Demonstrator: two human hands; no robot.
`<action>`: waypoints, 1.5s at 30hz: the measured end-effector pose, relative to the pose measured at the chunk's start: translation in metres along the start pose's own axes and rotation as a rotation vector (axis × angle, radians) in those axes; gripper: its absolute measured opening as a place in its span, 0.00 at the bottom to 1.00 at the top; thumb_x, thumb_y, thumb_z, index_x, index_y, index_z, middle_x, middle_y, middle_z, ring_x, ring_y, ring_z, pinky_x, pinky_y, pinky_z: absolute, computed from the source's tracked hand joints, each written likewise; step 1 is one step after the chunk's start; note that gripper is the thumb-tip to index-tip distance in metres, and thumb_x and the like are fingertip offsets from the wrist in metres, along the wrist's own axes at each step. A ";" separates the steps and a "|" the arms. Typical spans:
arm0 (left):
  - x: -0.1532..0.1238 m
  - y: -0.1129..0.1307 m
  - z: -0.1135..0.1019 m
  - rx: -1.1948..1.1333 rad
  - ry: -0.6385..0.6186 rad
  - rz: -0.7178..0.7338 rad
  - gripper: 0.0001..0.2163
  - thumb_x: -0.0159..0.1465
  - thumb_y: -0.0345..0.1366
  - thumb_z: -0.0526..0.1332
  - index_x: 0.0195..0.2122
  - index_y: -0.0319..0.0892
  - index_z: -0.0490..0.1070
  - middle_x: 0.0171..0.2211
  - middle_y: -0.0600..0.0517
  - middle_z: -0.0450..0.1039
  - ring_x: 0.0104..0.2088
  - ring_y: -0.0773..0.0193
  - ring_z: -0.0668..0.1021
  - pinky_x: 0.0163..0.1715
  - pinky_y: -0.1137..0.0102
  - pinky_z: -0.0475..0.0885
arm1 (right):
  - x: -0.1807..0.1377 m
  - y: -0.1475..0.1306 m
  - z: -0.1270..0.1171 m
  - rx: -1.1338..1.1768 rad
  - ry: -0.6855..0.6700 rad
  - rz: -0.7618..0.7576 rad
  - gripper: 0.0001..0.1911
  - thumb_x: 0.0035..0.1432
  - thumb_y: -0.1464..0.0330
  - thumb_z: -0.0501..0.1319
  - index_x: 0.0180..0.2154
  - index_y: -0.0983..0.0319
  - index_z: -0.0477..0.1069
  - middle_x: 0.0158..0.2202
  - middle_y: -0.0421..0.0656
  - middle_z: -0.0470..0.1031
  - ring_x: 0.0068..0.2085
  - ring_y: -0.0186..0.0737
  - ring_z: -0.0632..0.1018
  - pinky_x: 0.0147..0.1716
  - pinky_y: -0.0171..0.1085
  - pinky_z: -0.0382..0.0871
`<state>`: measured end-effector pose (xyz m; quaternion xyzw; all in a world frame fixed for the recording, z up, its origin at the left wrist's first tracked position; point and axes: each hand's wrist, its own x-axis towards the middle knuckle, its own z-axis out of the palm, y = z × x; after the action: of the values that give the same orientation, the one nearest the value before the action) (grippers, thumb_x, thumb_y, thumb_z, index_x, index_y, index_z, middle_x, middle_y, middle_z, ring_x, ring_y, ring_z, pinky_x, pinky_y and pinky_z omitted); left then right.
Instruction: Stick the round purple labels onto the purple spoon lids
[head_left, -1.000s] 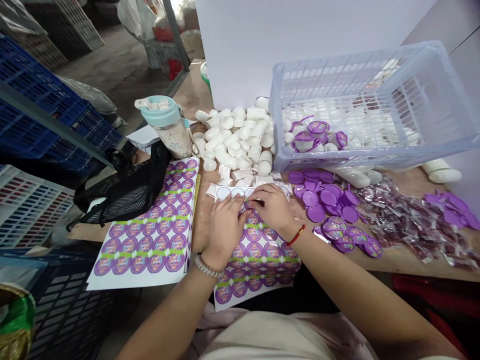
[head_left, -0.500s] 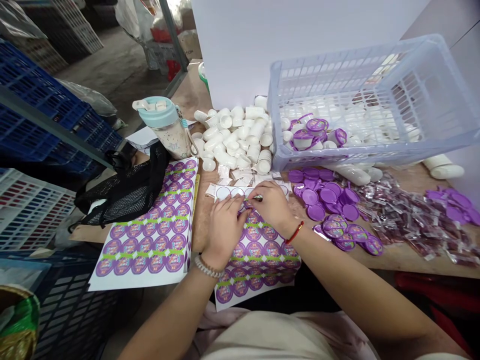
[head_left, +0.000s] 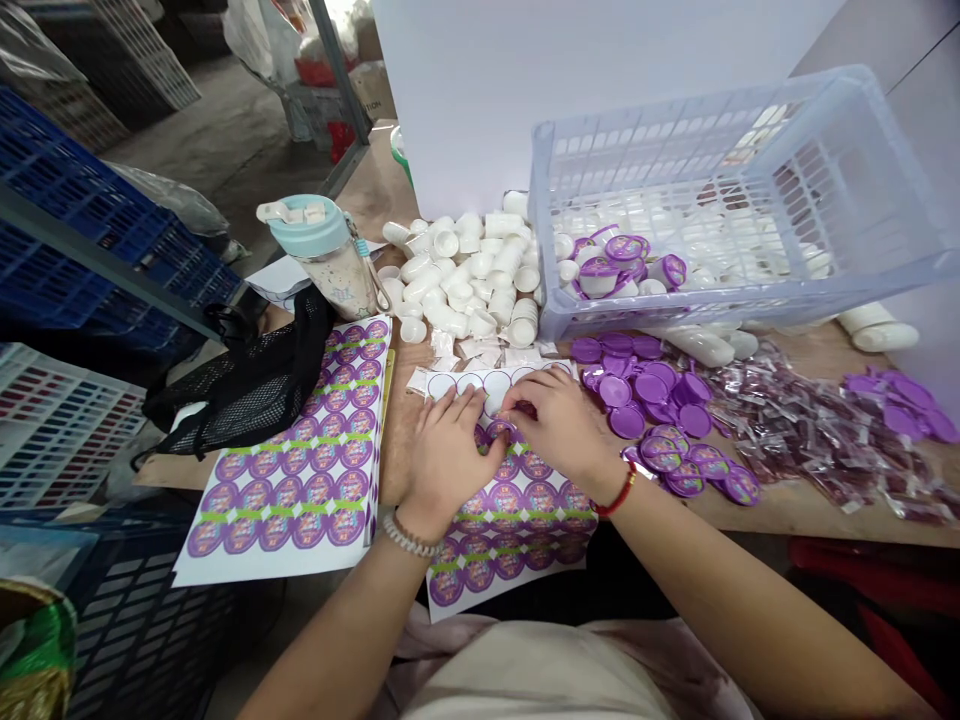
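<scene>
A sheet of round purple stickers point(head_left: 506, 500) lies in front of me, its near end bent over the table edge. Bare white circles show along its far row. My left hand point(head_left: 456, 450) rests on the sheet's left side, fingers stretched out and the thumb beside a round sticker point(head_left: 499, 430). Above that sticker, my right hand point(head_left: 559, 420) is closed in a pinch, thumb and forefinger at its upper edge. How much of the sticker has lifted is hidden by the fingers. A second stack of sticker sheets point(head_left: 289, 490) lies to the left.
Beyond the sheet are piled white cups point(head_left: 469, 270) and a pale plastic crate point(head_left: 675, 318). Purple lids point(head_left: 652, 385), stickered lids point(head_left: 679, 460) and small clear packets point(head_left: 810, 430) spread rightward. A tumbler point(head_left: 330, 260) and black mesh bag point(head_left: 247, 385) stand left.
My right hand's fingertips have moved slightly down toward the round sticker, and the wrist has shifted right. My left hand stays on the sheet. The whole view has shifted a little.
</scene>
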<state>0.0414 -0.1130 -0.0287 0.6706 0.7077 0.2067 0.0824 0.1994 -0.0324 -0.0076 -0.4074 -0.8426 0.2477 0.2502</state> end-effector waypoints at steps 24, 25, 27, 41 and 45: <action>-0.004 0.061 -0.043 -0.542 0.061 0.205 0.07 0.70 0.28 0.64 0.43 0.45 0.81 0.41 0.52 0.85 0.42 0.61 0.84 0.46 0.67 0.78 | -0.076 0.002 -0.048 0.229 0.417 -0.060 0.03 0.65 0.67 0.70 0.41 0.54 0.81 0.42 0.43 0.76 0.47 0.45 0.77 0.49 0.47 0.70; -0.004 0.063 -0.041 -0.527 0.041 0.221 0.07 0.70 0.29 0.64 0.44 0.46 0.81 0.41 0.52 0.85 0.43 0.60 0.85 0.47 0.67 0.78 | -0.079 0.006 -0.054 0.126 0.423 -0.101 0.03 0.66 0.67 0.69 0.38 0.54 0.82 0.39 0.43 0.75 0.44 0.45 0.77 0.47 0.47 0.69; -0.004 0.067 -0.038 -0.512 -0.002 0.202 0.09 0.71 0.32 0.66 0.50 0.47 0.79 0.46 0.51 0.85 0.47 0.58 0.85 0.51 0.64 0.78 | -0.085 0.015 -0.065 -0.012 0.434 -0.128 0.06 0.67 0.67 0.68 0.35 0.55 0.82 0.33 0.41 0.73 0.38 0.44 0.74 0.41 0.46 0.65; -0.003 0.074 -0.015 -0.386 -0.204 0.155 0.22 0.70 0.35 0.66 0.65 0.45 0.69 0.63 0.44 0.77 0.62 0.49 0.78 0.64 0.52 0.72 | -0.056 0.083 -0.066 -0.273 0.195 0.188 0.53 0.59 0.67 0.68 0.76 0.65 0.42 0.44 0.52 0.80 0.45 0.59 0.80 0.46 0.53 0.74; -0.005 0.071 -0.016 -0.394 -0.157 0.160 0.22 0.70 0.34 0.66 0.64 0.47 0.70 0.61 0.45 0.78 0.61 0.50 0.79 0.63 0.53 0.74 | -0.041 0.087 -0.057 -0.256 0.228 0.217 0.49 0.57 0.74 0.63 0.75 0.65 0.44 0.43 0.51 0.78 0.42 0.54 0.79 0.44 0.49 0.74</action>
<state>0.1009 -0.1194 0.0137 0.7096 0.5897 0.2940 0.2497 0.3058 -0.0066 -0.0279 -0.5496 -0.7847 0.1163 0.2621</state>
